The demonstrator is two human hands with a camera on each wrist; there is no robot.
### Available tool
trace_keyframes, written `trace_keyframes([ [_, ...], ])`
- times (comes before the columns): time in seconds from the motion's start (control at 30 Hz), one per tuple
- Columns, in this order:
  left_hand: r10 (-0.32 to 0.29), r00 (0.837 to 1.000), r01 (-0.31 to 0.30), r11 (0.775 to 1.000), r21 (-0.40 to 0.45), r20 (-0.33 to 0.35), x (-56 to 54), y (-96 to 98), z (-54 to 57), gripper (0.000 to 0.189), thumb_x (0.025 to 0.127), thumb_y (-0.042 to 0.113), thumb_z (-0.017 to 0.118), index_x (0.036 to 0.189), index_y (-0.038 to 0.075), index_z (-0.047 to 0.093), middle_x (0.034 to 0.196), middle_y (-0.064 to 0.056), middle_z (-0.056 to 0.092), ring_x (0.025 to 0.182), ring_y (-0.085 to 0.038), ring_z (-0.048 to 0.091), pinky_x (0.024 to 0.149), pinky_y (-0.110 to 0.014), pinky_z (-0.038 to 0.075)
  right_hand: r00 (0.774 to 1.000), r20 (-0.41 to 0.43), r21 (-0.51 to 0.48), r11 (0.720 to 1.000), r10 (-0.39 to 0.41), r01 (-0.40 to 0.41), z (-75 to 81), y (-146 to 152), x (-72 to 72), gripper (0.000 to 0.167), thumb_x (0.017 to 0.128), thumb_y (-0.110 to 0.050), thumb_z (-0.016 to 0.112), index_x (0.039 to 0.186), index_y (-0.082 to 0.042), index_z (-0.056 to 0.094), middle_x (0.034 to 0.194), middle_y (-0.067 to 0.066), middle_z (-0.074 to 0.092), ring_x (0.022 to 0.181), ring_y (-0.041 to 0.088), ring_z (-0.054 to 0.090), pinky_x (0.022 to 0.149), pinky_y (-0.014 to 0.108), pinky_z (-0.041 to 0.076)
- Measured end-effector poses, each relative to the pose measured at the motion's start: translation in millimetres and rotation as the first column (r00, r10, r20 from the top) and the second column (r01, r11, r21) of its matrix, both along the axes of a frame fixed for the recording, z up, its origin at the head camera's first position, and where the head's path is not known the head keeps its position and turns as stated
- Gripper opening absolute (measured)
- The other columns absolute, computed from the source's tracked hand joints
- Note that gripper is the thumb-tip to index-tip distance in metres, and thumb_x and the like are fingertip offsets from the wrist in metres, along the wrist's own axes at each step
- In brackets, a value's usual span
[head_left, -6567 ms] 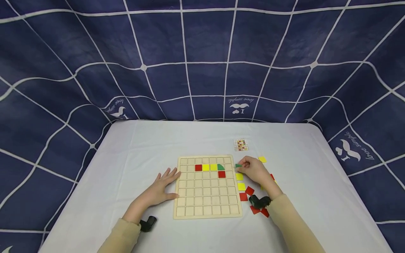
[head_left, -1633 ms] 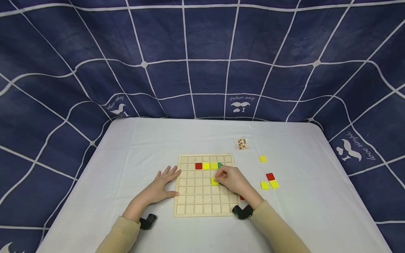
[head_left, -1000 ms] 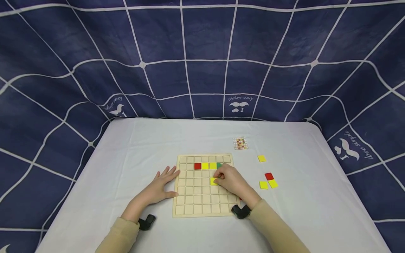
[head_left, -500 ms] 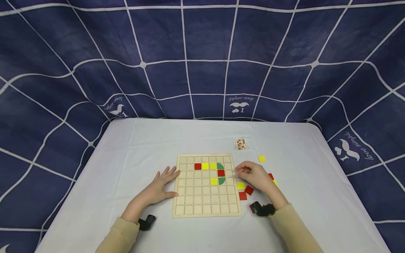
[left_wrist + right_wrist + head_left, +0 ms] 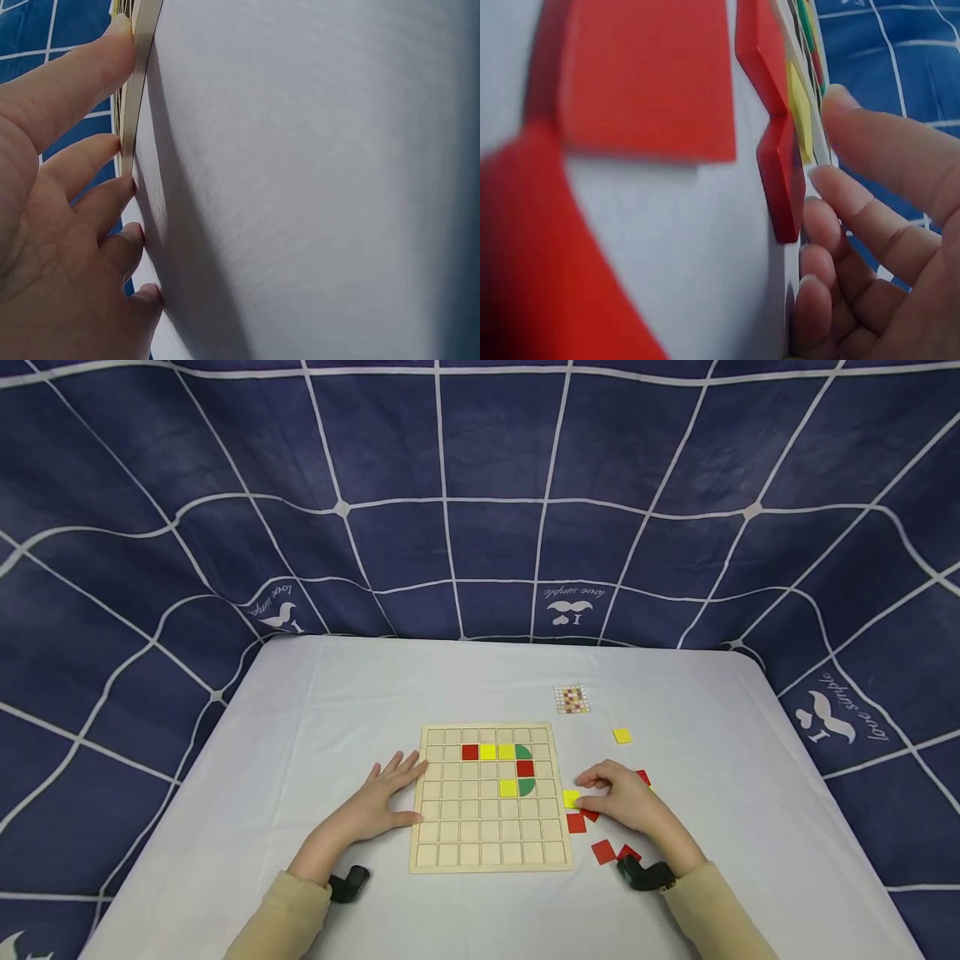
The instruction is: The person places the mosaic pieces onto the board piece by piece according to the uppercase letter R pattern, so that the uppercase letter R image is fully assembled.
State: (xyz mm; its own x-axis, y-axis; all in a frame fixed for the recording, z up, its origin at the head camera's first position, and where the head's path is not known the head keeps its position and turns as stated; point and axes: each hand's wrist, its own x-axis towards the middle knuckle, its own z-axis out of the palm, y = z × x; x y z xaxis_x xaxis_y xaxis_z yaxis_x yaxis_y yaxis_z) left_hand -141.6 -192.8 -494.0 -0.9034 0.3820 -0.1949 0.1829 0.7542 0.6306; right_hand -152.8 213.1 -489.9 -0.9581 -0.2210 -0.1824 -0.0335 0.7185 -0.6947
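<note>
A wooden grid board [image 5: 489,852] lies on the white table, with red, yellow and green tiles set in some upper cells. A yellow square [image 5: 508,788] sits left of a rounded green tile [image 5: 527,787]. My left hand [image 5: 378,797] is spread at the board's left edge, thumb and fingertips on its rim [image 5: 135,97]. My right hand [image 5: 626,795] hovers right of the board, thumb and forefinger parted, the thumb right at a loose yellow tile [image 5: 572,798]. In the right wrist view that yellow tile [image 5: 800,112] shows beyond red tiles, and nothing is between the fingers [image 5: 892,146].
Several loose red tiles [image 5: 603,852] lie below my right hand, with another red tile [image 5: 642,777] partly behind it. A yellow tile [image 5: 622,736] lies farther back. The small printed pattern card [image 5: 572,699] is behind the board's right corner.
My right hand has set a yellow square and a rounded green tile on the board, then moved off it to the right and down to the loose yellow tile. The left hand has stayed put.
</note>
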Motion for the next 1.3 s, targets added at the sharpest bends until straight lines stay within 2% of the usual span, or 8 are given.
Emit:
trace_keyframes([
  [0.27, -0.001, 1.0, 0.001, 1.0, -0.001, 0.001, -0.2, -0.9, 0.0, 0.086, 0.08, 0.029, 0.081, 0.152, 0.01, 0.038, 0.163, -0.012, 0.023, 0.153, -0.038, 0.007, 0.122, -0.06, 0.0, 0.999, -0.028, 0.084, 0.996, 0.016, -0.014, 0.0, -10, 2.7, 0.017, 0.079, -0.018, 0.082, 0.091, -0.018, 0.07, 0.091, -0.004, 0.059, 0.087, 0.013, 0.051, 0.074, 0.025, 0.046],
  [0.5, -0.004, 1.0, 0.004, 1.0, 0.007, 0.003, 1.1, -2.3, 0.9, 0.087, 0.08, 0.028, 0.081, 0.152, 0.011, 0.037, 0.163, -0.012, 0.022, 0.153, -0.038, 0.007, 0.122, -0.06, 0.0, 0.999, 0.026, 0.123, 0.992, -0.042, 0.038, 4.7, -19, 4.2, 0.02, 0.079, -0.017, 0.081, 0.085, -0.016, 0.062, 0.081, -0.002, 0.055, 0.078, 0.014, 0.05, 0.065, 0.023, 0.042],
  [0.73, -0.011, 1.0, 0.011, 1.0, 0.011, -0.004, 1.1, -1.6, 1.1, 0.086, 0.08, 0.029, 0.08, 0.152, 0.01, 0.037, 0.163, -0.013, 0.023, 0.152, -0.04, 0.008, 0.121, -0.062, 0.0, 0.996, 0.059, 0.068, 0.995, -0.072, 0.068, 13.0, -20, 4.7, 0.02, 0.08, -0.017, 0.08, 0.08, -0.015, 0.06, 0.072, -0.001, 0.058, 0.069, 0.013, 0.053, 0.06, 0.022, 0.042],
  [0.97, -0.013, 1.0, 0.013, 1.0, 0.013, 0.002, 0.1, 0.4, 2.1, 0.085, 0.08, 0.029, 0.08, 0.152, 0.01, 0.038, 0.163, -0.013, 0.023, 0.152, -0.039, 0.008, 0.121, -0.062, 0.0, 0.992, 0.013, 0.002, 0.992, -0.129, 0.129, 19.4, -25, -0.7, 0.015, 0.082, -0.018, 0.08, 0.091, -0.014, 0.069, 0.078, -0.001, 0.063, 0.071, 0.013, 0.055, 0.06, 0.02, 0.046],
  [1.3, 0.002, 1.0, -0.002, 1.0, -0.001, 0.008, 1.3, 1.1, 2.3, 0.086, 0.08, 0.029, 0.08, 0.152, 0.011, 0.038, 0.163, -0.012, 0.023, 0.153, -0.038, 0.007, 0.122, -0.06, 0.0, 0.995, -0.04, -0.137, 0.987, -0.09, 0.084, 24.6, -68, -11.1, 0.013, 0.083, -0.015, 0.078, 0.094, -0.015, 0.071, 0.079, -0.003, 0.065, 0.072, 0.011, 0.058, 0.065, 0.018, 0.05],
])
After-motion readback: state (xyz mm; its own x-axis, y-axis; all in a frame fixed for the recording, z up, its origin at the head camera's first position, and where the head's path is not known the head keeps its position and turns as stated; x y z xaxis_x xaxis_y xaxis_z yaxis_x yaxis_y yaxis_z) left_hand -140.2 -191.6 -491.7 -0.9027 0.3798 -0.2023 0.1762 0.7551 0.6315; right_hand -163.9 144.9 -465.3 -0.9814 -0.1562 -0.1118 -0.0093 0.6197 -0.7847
